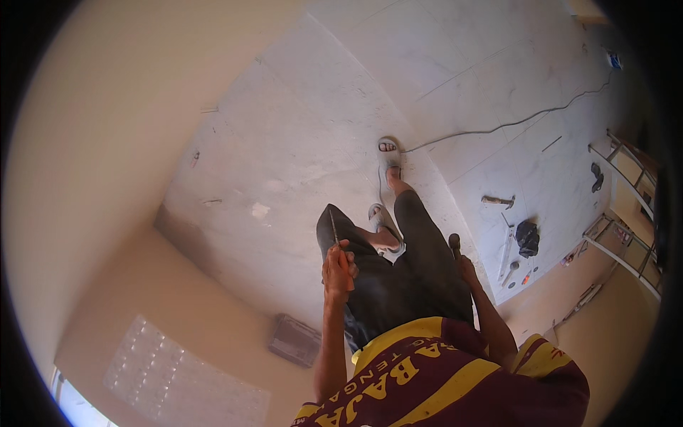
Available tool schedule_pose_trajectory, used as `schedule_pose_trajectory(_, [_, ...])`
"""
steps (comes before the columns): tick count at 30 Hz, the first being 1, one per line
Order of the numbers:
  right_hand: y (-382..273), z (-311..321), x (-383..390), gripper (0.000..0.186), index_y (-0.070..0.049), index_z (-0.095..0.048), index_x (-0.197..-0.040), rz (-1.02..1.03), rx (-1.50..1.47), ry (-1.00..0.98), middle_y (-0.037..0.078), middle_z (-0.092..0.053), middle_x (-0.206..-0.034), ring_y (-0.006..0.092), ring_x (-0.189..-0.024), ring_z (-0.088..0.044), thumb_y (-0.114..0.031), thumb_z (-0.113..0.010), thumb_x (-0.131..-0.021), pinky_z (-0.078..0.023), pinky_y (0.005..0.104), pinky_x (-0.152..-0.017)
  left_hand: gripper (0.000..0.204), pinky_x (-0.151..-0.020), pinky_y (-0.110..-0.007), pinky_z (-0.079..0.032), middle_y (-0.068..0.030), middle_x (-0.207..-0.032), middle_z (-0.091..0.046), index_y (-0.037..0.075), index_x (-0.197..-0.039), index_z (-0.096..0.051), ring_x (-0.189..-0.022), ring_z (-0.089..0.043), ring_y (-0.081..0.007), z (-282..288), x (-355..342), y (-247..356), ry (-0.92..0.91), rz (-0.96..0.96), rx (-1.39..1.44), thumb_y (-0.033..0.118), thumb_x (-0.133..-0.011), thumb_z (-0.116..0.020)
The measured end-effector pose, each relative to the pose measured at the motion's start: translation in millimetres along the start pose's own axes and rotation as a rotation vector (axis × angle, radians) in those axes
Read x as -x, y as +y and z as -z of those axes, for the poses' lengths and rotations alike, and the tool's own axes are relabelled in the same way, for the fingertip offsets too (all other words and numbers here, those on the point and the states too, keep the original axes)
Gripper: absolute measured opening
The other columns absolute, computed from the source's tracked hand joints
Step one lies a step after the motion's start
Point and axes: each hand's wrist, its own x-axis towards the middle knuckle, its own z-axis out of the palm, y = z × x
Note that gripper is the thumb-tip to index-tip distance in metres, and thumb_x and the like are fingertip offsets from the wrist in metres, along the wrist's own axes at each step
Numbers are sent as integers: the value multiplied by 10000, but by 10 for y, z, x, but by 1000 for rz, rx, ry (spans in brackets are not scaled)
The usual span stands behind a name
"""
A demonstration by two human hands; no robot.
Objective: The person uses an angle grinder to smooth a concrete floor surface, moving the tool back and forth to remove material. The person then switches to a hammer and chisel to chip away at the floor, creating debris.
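Observation:
My left hand (333, 274) is closed around the orange handle of a screwdriver-like tool (336, 229). Its thin metal shaft points away from me, over my left knee. At my right thigh, my right hand (466, 269) grips a tool with a dark, rounded end (454, 242). The rest of that tool is hidden by the hand and leg, so whether it is a hammer I cannot tell. The two hands are well apart, one on either side of my dark trousers.
A grey cable (491, 132) runs over the pale floor past my sandalled feet. To the right lie a hammer (498, 201), a black bag (527, 238) and several small tools. Metal frames (622, 252) stand at the far right. By the left wall sits a grey-brown box (294, 340).

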Motion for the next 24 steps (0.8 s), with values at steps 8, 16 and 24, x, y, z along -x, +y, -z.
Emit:
schedule_pose_trajectory(8, [-2062,8,-233,367,-1,-638,-1076,-129,-204,365,156,-689,-803,311,-711,-704,-362,-702,-1101,-557,517,-700,408,-603,-302,-518,-70,-984,-675,14,-1432,-604,-696,-616,-116,1,-902,1777,-168,73,-112,355,-1267,-451])
schedule_pose_trajectory(16, [-4156,-922,-252,317,-147,-577,-993,-338,-890,291,-83,-477,-689,42,-494,-418,-386,-695,-1165,-340,287,-433,347,-585,-273,-444,-24,-967,-617,50,-1418,-592,-670,-528,-72,-181,-2646,2965,-292,268,-400,337,-1266,-468])
schedule_pose_trajectory(24, [-4891,-1516,-973,377,-35,-605,-1105,-231,-716,376,90,-534,-778,192,-690,-470,-391,-716,-1160,-412,434,-648,379,-554,-265,-471,-56,-937,-677,18,-1424,-585,-659,-573,-79,-856,-4518,2396,-454,339,-422,329,-1260,-444])
